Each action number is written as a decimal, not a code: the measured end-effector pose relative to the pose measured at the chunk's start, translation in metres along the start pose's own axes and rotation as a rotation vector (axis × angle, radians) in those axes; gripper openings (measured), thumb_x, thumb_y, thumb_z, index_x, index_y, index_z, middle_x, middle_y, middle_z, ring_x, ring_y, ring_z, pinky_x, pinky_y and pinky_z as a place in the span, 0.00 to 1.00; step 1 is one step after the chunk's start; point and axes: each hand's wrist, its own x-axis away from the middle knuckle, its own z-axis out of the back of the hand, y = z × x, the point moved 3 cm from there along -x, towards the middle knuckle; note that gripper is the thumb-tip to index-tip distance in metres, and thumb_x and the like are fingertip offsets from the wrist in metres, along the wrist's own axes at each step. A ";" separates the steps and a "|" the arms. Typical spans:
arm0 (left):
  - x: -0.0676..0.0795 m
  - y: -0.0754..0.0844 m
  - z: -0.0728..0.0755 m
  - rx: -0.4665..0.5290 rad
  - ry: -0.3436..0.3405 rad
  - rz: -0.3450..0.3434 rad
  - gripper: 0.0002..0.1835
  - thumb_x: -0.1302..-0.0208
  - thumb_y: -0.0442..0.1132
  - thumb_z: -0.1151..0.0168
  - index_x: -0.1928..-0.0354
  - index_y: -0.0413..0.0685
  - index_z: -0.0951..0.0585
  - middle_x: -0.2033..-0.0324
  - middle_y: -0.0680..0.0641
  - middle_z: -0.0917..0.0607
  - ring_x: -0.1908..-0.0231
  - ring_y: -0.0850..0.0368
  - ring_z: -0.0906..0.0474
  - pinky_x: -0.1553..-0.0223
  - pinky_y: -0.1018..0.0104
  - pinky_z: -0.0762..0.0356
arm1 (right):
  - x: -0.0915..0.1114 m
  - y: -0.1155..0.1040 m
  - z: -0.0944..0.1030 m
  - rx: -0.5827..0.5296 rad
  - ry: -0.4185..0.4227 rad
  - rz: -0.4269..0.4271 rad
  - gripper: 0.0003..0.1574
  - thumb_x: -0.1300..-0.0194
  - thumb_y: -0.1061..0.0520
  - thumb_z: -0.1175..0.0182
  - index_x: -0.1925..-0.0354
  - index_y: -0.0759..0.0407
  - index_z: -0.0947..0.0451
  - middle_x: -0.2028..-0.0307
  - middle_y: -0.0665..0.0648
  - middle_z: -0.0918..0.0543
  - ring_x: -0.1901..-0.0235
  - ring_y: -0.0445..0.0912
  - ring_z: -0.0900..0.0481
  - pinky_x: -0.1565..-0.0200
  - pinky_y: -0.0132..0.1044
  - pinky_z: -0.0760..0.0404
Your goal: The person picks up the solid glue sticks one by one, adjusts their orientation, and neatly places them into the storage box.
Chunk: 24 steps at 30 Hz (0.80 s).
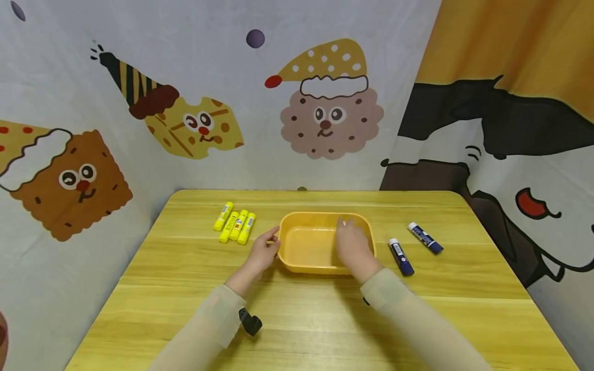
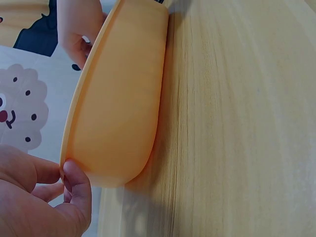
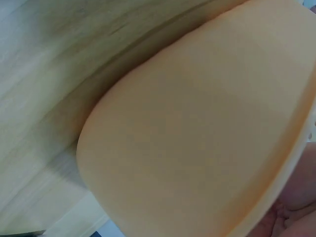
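Observation:
A shallow orange plastic basin (image 1: 310,242) sits on the wooden table. My left hand (image 1: 264,251) is at its left end, and in the left wrist view its thumb and fingers (image 2: 75,178) pinch the rim. Over the basin's right side, my right hand (image 1: 351,243) reaches in with fingers bent downward. A small white spot shows at its fingertips; I cannot tell what, if anything, it holds. In the right wrist view the basin's outer wall (image 3: 187,128) hides most of that hand (image 3: 296,207).
Several yellow glue sticks (image 1: 235,226) lie grouped left of the basin. To its right lie two dark blue glue sticks with white ends, one nearer (image 1: 401,257) and one farther (image 1: 425,238). A cartoon-printed curtain (image 1: 260,129) hangs behind the table (image 1: 306,319).

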 end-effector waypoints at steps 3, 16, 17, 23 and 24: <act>0.000 0.000 0.000 -0.005 0.001 -0.002 0.26 0.30 0.30 0.52 0.31 0.44 0.36 0.55 0.41 0.29 0.69 0.58 0.30 0.64 0.57 0.20 | 0.000 -0.003 -0.004 0.039 -0.011 0.008 0.29 0.38 0.71 0.48 0.37 0.71 0.34 0.51 0.75 0.25 0.66 0.59 0.22 0.71 0.44 0.18; -0.001 0.001 0.000 0.006 0.006 -0.013 0.26 0.31 0.29 0.51 0.32 0.44 0.35 0.55 0.40 0.29 0.68 0.58 0.29 0.67 0.62 0.21 | -0.002 -0.012 -0.011 0.230 -0.089 0.030 0.22 0.35 0.62 0.46 0.46 0.75 0.29 0.58 0.70 0.22 0.63 0.55 0.21 0.61 0.45 0.18; 0.000 0.001 0.000 0.002 0.006 -0.014 0.26 0.31 0.29 0.51 0.32 0.43 0.35 0.55 0.40 0.29 0.68 0.58 0.29 0.67 0.62 0.21 | -0.002 -0.012 -0.011 0.243 -0.087 0.029 0.20 0.35 0.62 0.45 0.49 0.74 0.27 0.60 0.69 0.22 0.64 0.54 0.21 0.62 0.44 0.18; 0.000 0.000 0.000 -0.011 0.006 -0.003 0.26 0.31 0.30 0.51 0.31 0.44 0.36 0.55 0.41 0.29 0.70 0.59 0.30 0.65 0.58 0.21 | -0.006 -0.014 -0.017 0.269 -0.095 0.019 0.14 0.36 0.60 0.44 0.58 0.71 0.24 0.67 0.64 0.23 0.68 0.52 0.23 0.65 0.45 0.20; 0.000 0.000 0.000 -0.009 0.007 0.001 0.26 0.30 0.30 0.51 0.31 0.45 0.36 0.55 0.42 0.28 0.69 0.59 0.30 0.64 0.58 0.21 | -0.006 -0.014 -0.017 0.273 -0.102 0.019 0.14 0.36 0.60 0.45 0.57 0.71 0.24 0.67 0.64 0.23 0.67 0.52 0.23 0.65 0.45 0.20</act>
